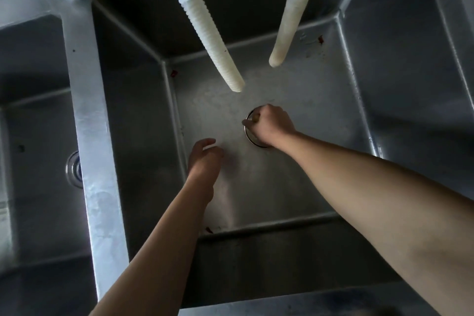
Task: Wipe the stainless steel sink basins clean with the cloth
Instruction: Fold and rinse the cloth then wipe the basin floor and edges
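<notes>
My two arms are bare all the way up, with no sleeves on them. My left hand (205,155) and my right hand (272,126) have no gloves. I see no rings, no watch, no bands on my wrists.

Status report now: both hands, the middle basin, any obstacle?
Right hand curled at round metal drain, grip contents unclear. Left hand open, holding nothing. No cloth visible. Two white ribbed hoses hang over stainless steel basin.
</notes>
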The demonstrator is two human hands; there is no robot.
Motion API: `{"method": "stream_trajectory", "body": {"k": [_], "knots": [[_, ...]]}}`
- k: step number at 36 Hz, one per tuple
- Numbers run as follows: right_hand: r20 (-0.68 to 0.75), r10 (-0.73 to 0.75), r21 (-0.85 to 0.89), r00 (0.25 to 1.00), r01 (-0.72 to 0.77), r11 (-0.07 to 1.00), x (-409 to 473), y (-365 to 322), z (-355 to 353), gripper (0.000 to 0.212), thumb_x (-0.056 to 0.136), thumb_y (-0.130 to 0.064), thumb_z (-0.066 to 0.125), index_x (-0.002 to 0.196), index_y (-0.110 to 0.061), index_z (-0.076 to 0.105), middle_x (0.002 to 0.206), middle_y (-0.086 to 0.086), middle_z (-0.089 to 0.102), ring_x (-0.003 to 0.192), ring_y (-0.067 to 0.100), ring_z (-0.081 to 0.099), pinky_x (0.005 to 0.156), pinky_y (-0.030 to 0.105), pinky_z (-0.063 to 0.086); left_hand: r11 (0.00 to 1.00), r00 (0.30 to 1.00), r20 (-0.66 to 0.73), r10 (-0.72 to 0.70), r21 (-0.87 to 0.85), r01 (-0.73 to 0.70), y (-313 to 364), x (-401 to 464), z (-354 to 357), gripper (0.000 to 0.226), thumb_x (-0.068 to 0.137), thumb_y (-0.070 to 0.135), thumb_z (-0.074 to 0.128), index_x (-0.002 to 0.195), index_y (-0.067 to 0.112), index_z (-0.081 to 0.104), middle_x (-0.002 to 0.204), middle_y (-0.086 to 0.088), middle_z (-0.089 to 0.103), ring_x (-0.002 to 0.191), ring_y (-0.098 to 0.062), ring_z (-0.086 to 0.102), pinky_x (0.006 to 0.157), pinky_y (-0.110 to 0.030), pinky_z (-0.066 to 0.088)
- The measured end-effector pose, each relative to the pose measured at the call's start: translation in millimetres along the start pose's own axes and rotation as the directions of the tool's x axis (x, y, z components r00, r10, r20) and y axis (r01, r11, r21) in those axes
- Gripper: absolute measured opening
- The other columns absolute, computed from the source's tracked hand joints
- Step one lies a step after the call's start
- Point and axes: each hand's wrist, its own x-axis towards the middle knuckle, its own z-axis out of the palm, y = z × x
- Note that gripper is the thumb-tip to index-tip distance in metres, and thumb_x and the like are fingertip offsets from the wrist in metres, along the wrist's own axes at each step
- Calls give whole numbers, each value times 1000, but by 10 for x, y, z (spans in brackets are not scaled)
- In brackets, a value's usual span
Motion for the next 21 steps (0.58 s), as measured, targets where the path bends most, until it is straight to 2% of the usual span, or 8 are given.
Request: {"method": "stream_trajectory", "body": {"k": [2, 4, 7, 11, 14, 16, 18, 21], "knots": [[-10, 18, -1, 1000, -18, 1000, 40, -25, 70, 40, 85, -52, 60, 71, -16, 69, 75, 5, 71, 79, 32, 67, 70, 32, 52, 1000, 1000, -16, -11, 10, 11, -92, 6, -32, 26, 87, 8, 63, 104, 29, 66, 77, 14, 62, 58, 5, 56, 45, -6, 40], [-10, 31, -23, 999, -31, 999, 64, -49, 130, 49, 85, -54, 52, 56, -14, 53, 58, 1, 60, 66, 31, 62, 65, 33, 53, 1000, 1000, -19, -22, 20, 22, -163, 0, -51, 26, 87, 8, 63, 102, 29, 66, 76, 13, 62, 63, -2, 55, 42, -6, 40], [7, 57, -13, 998, -57, 998, 101, -74, 170, 49, 86, -52, 47, 54, -14, 51, 53, -4, 56, 58, 26, 59, 55, 28, 43, 998, 999, -16, -42, 49, 43, -237, -23, -67, 25, 88, 13, 64, 103, 32, 65, 83, 18, 60, 70, -1, 54, 48, -13, 41], [2, 111, 43, 994, -110, 993, 171, -70, 139, 47, 86, -49, 49, 57, -13, 57, 53, -4, 54, 57, 27, 58, 57, 29, 44, 997, 998, -3, -57, 57, 57, -289, -18, -64, 24, 89, 15, 63, 104, 33, 65, 87, 19, 61, 75, 0, 55, 50, -15, 38], [-30, 143, 80, 989, -140, 987, 199, -52, 97, 46, 89, -47, 53, 56, -14, 54, 55, -3, 55, 68, 32, 63, 59, 28, 38, 997, 999, 11, -39, 60, 39, -294, -25, -45, 23, 88, 12, 63, 101, 31, 66, 84, 16, 63, 71, -1, 55, 40, -6, 37], [-63, 203, 142, 977, -192, 971, 214, -39, 55, 46, 89, -49, 57, 56, -17, 52, 66, 1, 64, 76, 31, 66, 65, 28, 40, 997, 999, 33, -37, 68, 34, -283, -33, -29, 22, 88, 13, 64, 100, 32, 67, 84, 15, 64, 72, -1, 56, 43, -7, 38], [-23, 264, 204, 964, -254, 945, 219, -18, -3, 42, 86, -53, 63, 62, -19, 55, 70, -1, 64, 78, 26, 63, 68, 27, 40, 996, 997, 65, -43, 78, 38, -268, -39, -10, 21, 88, 15, 64, 100, 33, 67, 86, 14, 66, 74, -2, 58, 51, -13, 41], [117, 299, 333, 947, -321, 887, 149, 36, -86, 33, 78, -52, 72, 86, -20, 65, 85, -1, 66, 81, 22, 61, 67, 28, 43, 997, 991, 122, -53, 68, 45, -231, -59, 36, 21, 88, 15, 64, 101, 32, 68, 95, 7, 67, 85, -8, 62, 61, -19, 43]]}}
